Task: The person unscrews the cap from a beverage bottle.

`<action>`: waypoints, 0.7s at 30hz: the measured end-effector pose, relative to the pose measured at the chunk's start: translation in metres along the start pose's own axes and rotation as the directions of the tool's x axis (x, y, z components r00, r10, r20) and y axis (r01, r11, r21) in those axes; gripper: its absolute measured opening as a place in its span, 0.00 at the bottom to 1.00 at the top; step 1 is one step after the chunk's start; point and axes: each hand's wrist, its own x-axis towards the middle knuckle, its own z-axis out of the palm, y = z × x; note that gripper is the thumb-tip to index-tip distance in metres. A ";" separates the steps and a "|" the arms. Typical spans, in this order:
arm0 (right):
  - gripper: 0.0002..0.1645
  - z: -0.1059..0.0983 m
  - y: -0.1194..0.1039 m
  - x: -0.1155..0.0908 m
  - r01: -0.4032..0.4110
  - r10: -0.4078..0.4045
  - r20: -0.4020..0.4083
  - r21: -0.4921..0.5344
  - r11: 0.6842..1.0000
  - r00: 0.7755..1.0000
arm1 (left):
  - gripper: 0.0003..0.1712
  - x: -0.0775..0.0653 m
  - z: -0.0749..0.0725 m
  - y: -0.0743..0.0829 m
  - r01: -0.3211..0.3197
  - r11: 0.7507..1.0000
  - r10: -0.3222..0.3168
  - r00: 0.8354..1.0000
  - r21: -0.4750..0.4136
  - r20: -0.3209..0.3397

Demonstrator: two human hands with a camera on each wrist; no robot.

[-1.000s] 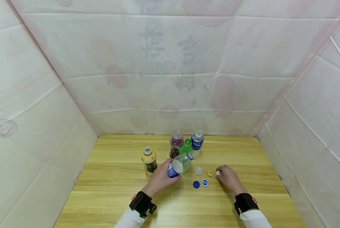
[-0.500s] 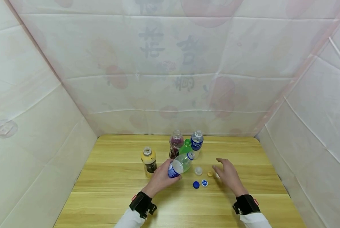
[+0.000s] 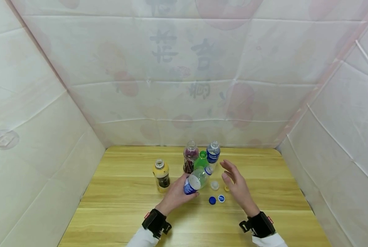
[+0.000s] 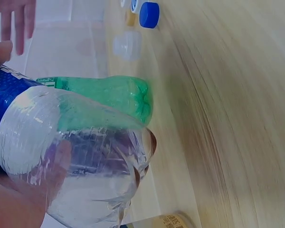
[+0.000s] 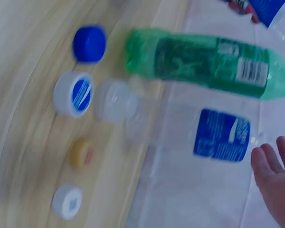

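Note:
My left hand (image 3: 175, 196) grips a clear plastic bottle (image 4: 80, 147) with a blue label, tilted so its uncapped neck points up and to the right. The left wrist view shows the bottle's ridged base. Fingers apart and holding nothing, my right hand (image 3: 237, 187) hovers to the right of that bottle's neck. Below it lie a translucent cap (image 3: 214, 185), a yellow cap (image 3: 226, 189), a dark blue cap (image 3: 212, 200) and a white cap with a blue top (image 3: 221, 198). Another white cap (image 5: 67, 202) shows in the right wrist view; the right hand hides it from the head view.
Uncapped bottles stand on the wooden table (image 3: 119, 212): a green one (image 5: 199, 61), a clear one with a blue label (image 3: 213, 154), a purple one (image 3: 190, 154) behind the held bottle, and a yellow one (image 3: 161, 173) left. White printed cloth (image 3: 184, 103) walls the sides and back.
My right hand has let go of the white cap, risen from the table and moved left towards the held bottle's neck. The left hand and its bottle have shifted slightly right.

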 end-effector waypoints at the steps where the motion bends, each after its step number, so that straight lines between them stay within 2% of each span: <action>1: 0.31 0.003 -0.003 0.000 0.014 -0.014 0.004 0.029 0.999 1.000 | 0.42 0.000 0.001 0.000 -0.003 1.000 0.003 1.000 0.001 0.001; 6: 0.34 0.013 -0.015 -0.002 0.076 -0.083 0.045 0.128 0.989 0.996 | 0.42 0.001 0.004 0.001 -0.010 1.000 0.010 1.000 -0.024 0.014; 8: 0.36 0.016 -0.017 -0.002 0.074 -0.084 0.069 0.141 0.987 0.994 | 0.43 0.001 0.005 0.002 -0.011 0.999 0.012 1.000 -0.033 0.022; 14: 0.41 0.025 -0.021 -0.002 -0.004 -0.011 0.136 0.110 0.994 0.991 | 0.45 0.001 0.008 0.006 -0.015 0.999 0.016 0.999 -0.045 0.038; 21: 0.50 0.036 -0.024 -0.001 -0.073 0.050 0.171 0.131 0.989 0.984 | 0.44 0.000 0.009 0.010 -0.026 0.999 0.027 0.999 -0.022 0.030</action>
